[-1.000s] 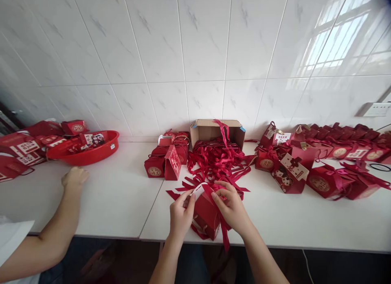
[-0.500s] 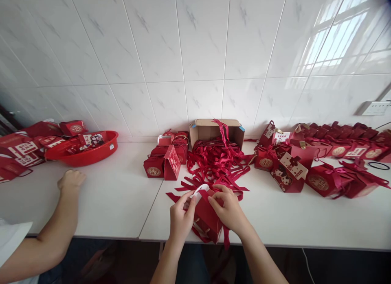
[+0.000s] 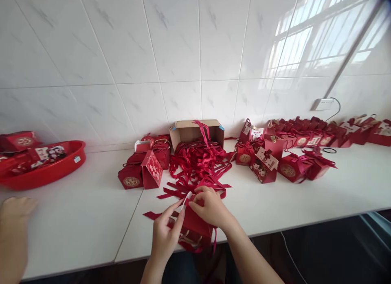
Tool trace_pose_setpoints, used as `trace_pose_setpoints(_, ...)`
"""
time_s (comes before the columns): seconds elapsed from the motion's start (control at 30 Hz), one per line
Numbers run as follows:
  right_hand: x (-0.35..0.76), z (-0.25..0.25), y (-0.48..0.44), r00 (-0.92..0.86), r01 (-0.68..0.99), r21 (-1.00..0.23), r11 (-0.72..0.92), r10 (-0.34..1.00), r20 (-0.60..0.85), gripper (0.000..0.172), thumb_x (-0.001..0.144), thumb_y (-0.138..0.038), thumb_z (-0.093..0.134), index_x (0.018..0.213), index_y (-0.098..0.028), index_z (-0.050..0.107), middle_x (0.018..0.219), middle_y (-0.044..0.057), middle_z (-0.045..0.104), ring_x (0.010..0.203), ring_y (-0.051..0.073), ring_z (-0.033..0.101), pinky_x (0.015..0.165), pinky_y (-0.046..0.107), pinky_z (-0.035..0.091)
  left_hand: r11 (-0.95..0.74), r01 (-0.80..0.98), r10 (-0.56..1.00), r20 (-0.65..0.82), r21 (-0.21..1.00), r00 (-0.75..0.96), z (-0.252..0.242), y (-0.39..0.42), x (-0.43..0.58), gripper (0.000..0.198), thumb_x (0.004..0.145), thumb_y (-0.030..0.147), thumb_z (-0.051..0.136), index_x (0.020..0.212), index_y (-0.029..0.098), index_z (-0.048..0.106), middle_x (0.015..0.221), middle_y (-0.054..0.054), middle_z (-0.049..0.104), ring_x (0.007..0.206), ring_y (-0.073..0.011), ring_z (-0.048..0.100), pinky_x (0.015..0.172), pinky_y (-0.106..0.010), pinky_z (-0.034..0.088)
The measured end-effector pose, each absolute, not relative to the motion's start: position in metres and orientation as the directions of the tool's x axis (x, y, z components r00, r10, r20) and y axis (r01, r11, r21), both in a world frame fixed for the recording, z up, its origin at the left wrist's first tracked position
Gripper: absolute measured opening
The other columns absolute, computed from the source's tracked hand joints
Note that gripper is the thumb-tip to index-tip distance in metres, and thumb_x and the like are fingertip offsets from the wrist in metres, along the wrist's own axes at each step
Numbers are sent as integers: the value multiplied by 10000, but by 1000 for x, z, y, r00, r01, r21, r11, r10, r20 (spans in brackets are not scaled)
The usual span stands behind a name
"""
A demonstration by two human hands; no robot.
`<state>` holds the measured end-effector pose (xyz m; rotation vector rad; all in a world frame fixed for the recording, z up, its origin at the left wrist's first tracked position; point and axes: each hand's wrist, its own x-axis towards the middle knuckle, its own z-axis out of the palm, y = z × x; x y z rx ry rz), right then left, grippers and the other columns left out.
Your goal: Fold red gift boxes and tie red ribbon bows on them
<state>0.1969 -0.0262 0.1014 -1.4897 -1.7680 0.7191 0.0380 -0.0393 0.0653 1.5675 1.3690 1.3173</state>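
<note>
A small red gift box (image 3: 195, 223) sits at the table's near edge, between my hands. My left hand (image 3: 165, 234) pinches its top on the left, fingers closed around a white-backed flap or ribbon end (image 3: 186, 197). My right hand (image 3: 209, 207) is closed on the top of the same box from the right. A red ribbon hangs from the box over the table edge. Just beyond lies a heap of loose red ribbons (image 3: 198, 166), spilling from an open cardboard box (image 3: 195, 131) against the wall.
Folded red gift boxes (image 3: 143, 172) stand left of the ribbons; several finished ones (image 3: 287, 154) line the right along the wall. A red basin (image 3: 45, 170) holds more at far left. Another person's fist (image 3: 15, 208) rests on the white table (image 3: 305, 194).
The view has swung to the right, so everything sits further left in frame. My hands stay on the gift box top, fingers drawn closer together. The other person's hand stays on the table.
</note>
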Motion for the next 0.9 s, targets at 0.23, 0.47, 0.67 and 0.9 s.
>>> trace_pose_setpoints(0.23, 212, 102, -38, 37, 533, -818, 219, 959, 281, 345, 832, -446, 565, 1062, -215, 679, 1268, 132, 533, 1236, 309, 427, 1004, 469, 325, -6, 280, 991, 43, 960, -125, 55, -22, 22, 721, 682, 629, 596, 1186, 114, 621, 706, -72, 700, 665, -228, 645, 514, -267, 479)
trace_pose_setpoints(0.47, 248, 80, -89, 49, 257, -940, 223, 969, 243, 318, 894, -417, 480, 858, -163, 667, 718, 32, 618, 639, 130, 525, 603, 244, 415, 257, 637, 911, 38, 727, -411, 41, 7, -34, 818, 701, 619, 519, 1354, 129, 470, 748, -111, 710, 839, -351, 664, 799, -460, 478)
trace_pose_setpoints(0.67, 239, 33, -107, -168, 66, -991, -117, 978, -126, 486, 839, -573, 488, 988, -139, 649, 497, -29, 539, 417, 74, 429, 426, 178, 320, 10, 634, 853, 324, 773, -409, 36, -6, -25, 629, 631, 569, 593, 1098, 149, 632, 938, -149, 670, 811, -318, 622, 739, -413, 480)
trace_pose_setpoints(0.9, 228, 0, -111, -199, -10, -964, -266, 945, -258, 827, 776, -683, 475, 1360, -103, 394, 365, -88, 457, 291, 92, 394, 325, 162, 270, -16, 487, 915, 209, 873, -345, 31, -15, -1, 511, 597, 624, 637, 888, 206, 585, 675, -1, 595, 644, -201, 579, 601, -286, 448)
